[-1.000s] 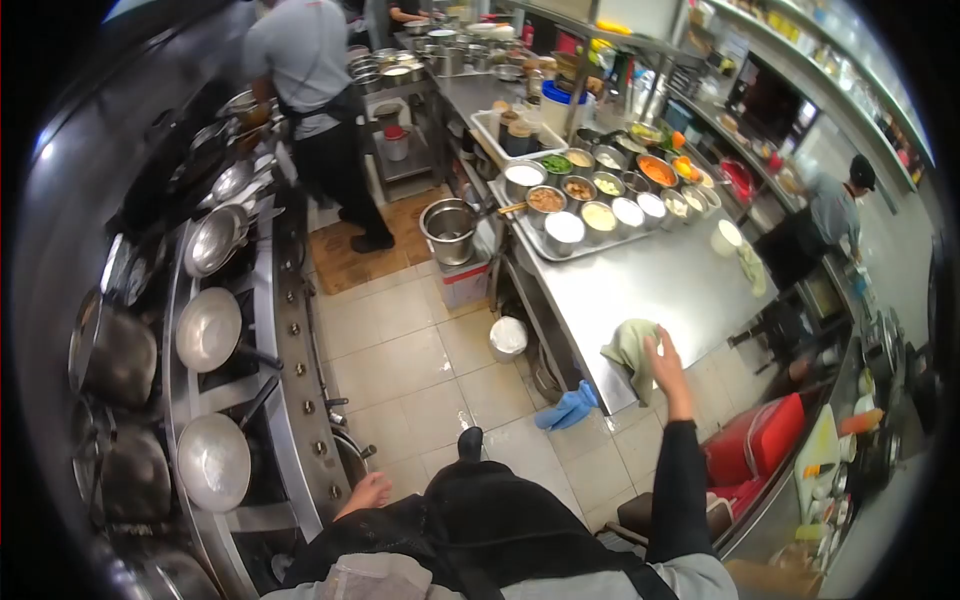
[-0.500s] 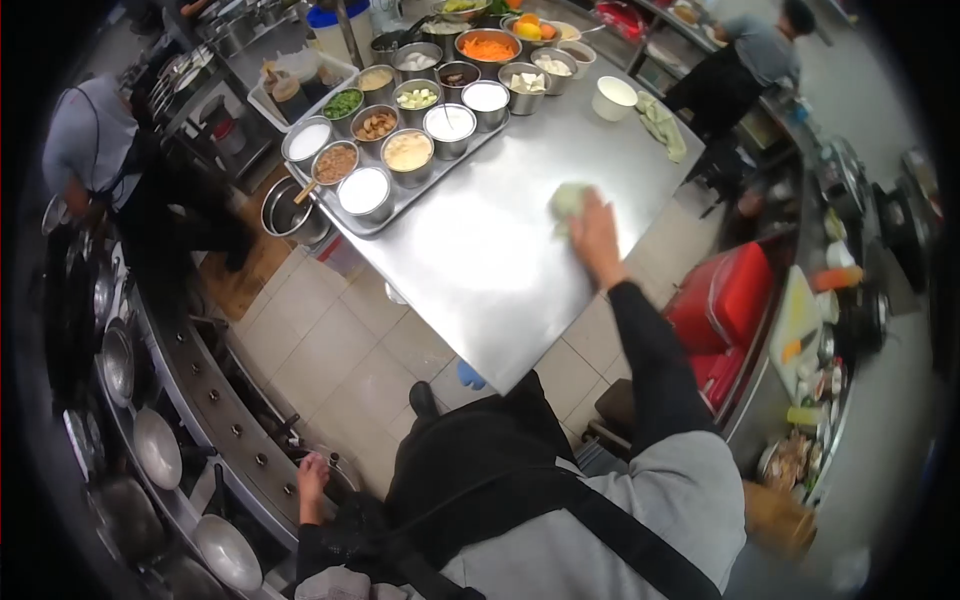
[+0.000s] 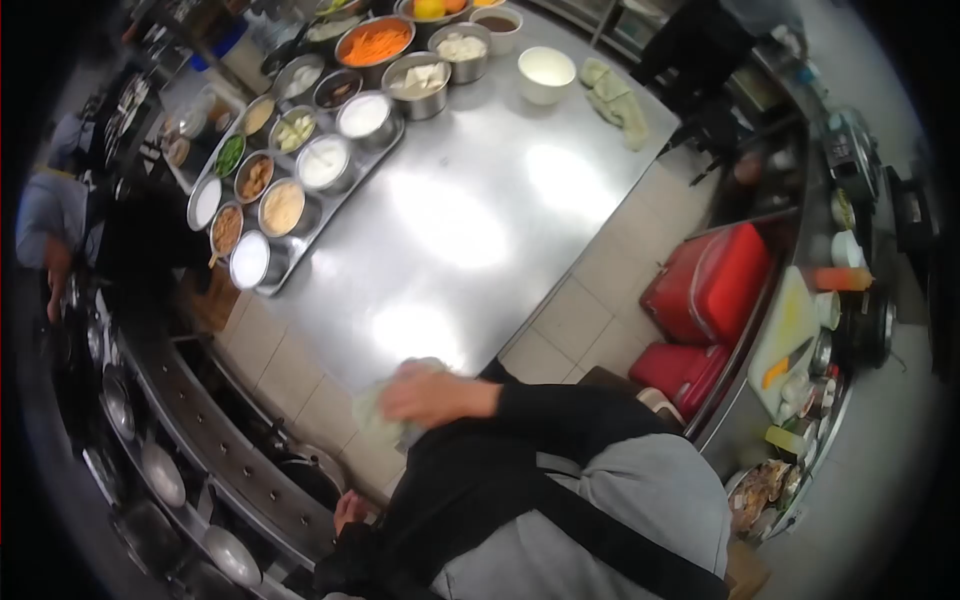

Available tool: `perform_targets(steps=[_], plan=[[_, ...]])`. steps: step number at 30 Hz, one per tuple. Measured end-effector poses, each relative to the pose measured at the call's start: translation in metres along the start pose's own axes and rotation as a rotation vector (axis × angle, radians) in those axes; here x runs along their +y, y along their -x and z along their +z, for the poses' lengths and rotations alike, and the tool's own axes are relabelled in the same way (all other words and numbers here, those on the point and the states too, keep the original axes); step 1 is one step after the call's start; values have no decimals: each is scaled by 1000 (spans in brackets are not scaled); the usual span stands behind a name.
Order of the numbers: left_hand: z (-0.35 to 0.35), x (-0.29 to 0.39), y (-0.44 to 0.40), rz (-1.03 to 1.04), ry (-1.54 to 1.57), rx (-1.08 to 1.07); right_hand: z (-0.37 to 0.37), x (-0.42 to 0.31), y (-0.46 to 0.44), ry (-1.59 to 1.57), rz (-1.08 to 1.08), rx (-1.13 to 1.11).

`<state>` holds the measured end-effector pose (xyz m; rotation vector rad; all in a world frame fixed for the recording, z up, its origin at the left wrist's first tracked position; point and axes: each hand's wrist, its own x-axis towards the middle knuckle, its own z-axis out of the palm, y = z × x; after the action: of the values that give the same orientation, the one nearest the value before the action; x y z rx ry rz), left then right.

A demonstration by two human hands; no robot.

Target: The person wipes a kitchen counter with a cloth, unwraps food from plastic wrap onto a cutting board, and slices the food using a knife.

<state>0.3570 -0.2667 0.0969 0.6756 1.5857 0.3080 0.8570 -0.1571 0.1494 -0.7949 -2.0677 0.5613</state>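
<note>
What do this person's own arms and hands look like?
Both the right hand and the left hand look bare, with no gloves showing. A plain black sleeve covers the right arm from near the wrist up to a looser light grey sleeve. The left wrist also meets dark cloth.

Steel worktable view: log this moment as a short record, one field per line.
Right hand: on a pale green cloth, at the near end of the steel worktable
Left hand: low, beside the stove side; grip unclear
Tray: metal containers of ingredients, left side
Far end: white bowl, second green cloth beside it
Right counter: cutting board, orange-handled knife on it
</note>
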Motion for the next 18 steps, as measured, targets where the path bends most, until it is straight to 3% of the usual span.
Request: perform_targets(steps=[1,2,5,6,7,8,10,13,14,16,18], plan=[[-4,-7,-2,-16,-18,16,-33,14,29,132,210,109],[-1,-9,3,-37,-43,34,-67,51,68,463,370,137],[11,-13,5,-77,-89,58,-243,114,145,902,819,368],[16,-11,5,-76,-98,61,-286,130,166,1022,773,552],[21,-9,6,-74,-102,68,-315,148,175,1102,864,596],[25,-8,8,-72,-101,77,-328,164,171,965,984,602],[32,-6,12,-52,-103,90,-306,177,109,731,930,485],[50,2,11,-12,-101,88,-193,190,11,177,751,416],[55,5,11,1,-99,89,-145,189,-17,101,719,378],[59,11,13,34,-90,100,-74,170,-50,129,438,78],[59,8,23,44,-76,126,-60,130,-67,70,266,-91]])
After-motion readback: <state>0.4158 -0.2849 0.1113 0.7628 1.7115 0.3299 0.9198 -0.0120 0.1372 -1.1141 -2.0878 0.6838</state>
